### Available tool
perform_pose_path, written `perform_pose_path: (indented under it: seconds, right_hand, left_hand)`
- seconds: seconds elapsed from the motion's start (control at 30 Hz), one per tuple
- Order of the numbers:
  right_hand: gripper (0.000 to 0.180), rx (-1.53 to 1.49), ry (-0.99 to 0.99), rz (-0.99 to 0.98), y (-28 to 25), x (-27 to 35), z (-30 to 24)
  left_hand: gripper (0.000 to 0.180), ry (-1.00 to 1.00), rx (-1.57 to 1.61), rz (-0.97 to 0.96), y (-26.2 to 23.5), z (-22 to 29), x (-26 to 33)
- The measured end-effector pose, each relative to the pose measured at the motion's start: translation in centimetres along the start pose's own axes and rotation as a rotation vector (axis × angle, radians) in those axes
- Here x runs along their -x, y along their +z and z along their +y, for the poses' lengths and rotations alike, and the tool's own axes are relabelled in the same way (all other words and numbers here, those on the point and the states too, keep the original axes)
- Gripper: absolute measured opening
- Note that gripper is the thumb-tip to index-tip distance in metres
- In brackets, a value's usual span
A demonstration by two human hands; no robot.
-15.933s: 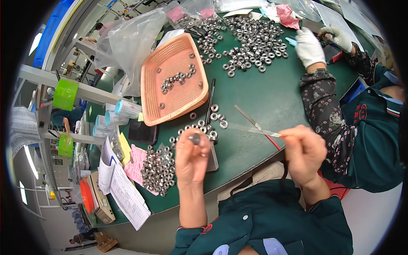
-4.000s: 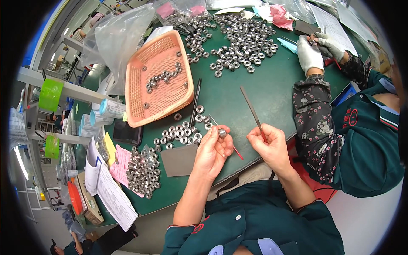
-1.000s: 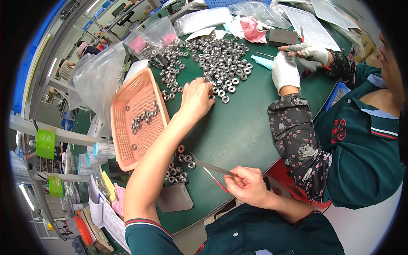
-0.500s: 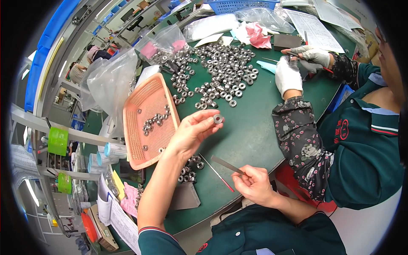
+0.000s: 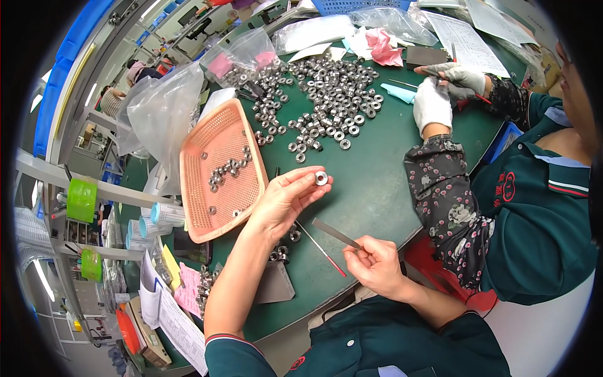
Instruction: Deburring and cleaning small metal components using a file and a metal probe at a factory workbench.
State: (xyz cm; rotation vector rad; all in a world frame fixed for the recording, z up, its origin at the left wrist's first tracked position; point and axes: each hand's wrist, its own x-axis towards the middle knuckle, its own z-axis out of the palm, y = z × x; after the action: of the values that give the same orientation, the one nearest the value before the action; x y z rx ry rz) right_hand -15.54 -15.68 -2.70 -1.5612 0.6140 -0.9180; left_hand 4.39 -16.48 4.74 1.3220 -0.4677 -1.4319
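Note:
My left hand (image 5: 286, 201) hangs over the green table (image 5: 370, 188) and holds one small metal ring nut (image 5: 321, 178) between thumb and fingertips. My right hand (image 5: 375, 261), nearer my body, pinches a flat grey metal strip (image 5: 336, 233) that points up and left. A thin red-tipped rod (image 5: 320, 249) lies on the table between the two hands. A large heap of the same metal nuts (image 5: 326, 94) is spread farther up the table.
An orange mesh basket (image 5: 207, 151) holding several nuts sits left of my left hand. More nuts and a grey pad (image 5: 276, 283) lie by my forearm. A co-worker's gloved hands (image 5: 440, 94) work at the right. Plastic bags, papers and green tape rolls crowd the left.
My left hand reached out to the nut heap, then drew back toward me holding one nut. My right hand stayed low with the metal strip.

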Motion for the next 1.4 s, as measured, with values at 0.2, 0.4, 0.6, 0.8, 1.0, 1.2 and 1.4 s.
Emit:
perform_pose_path:
  seconds: [0.2,0.4,0.6,0.8,1.0,1.2,1.4]
  right_hand:
    - [0.008,0.015,-0.004,-0.002,0.0,0.0,-0.2]
    - [0.008,0.013,0.011,-0.009,0.1,-0.1,0.0]
    - [0.007,0.020,-0.007,-0.010,0.1,-0.2,-0.3]
    - [0.008,0.049,-0.012,-0.006,0.1,-0.1,-0.2]
    - [0.009,0.025,-0.026,-0.004,0.2,-0.1,-0.2]
    - [0.009,0.069,-0.076,-0.006,0.1,-0.3,-0.2]
    - [0.009,0.072,-0.087,-0.002,0.2,-0.6,-0.3]
  left_hand:
    - [0.031,0.109,-0.171,0.029,-0.3,-1.1,-0.2]
    - [0.028,0.089,-0.171,0.062,-0.3,-0.9,-0.2]
    - [0.028,0.068,-0.080,0.091,-0.9,-0.9,0.2]
    - [0.020,0.190,-0.612,0.093,-1.1,-1.6,1.8]
    - [0.025,0.560,-1.421,0.079,-1.6,-1.3,6.3]
    - [0.022,0.560,-1.683,0.152,-3.2,-1.4,8.1]
    - [0.014,0.545,-1.957,0.183,-5.3,-2.5,7.9]
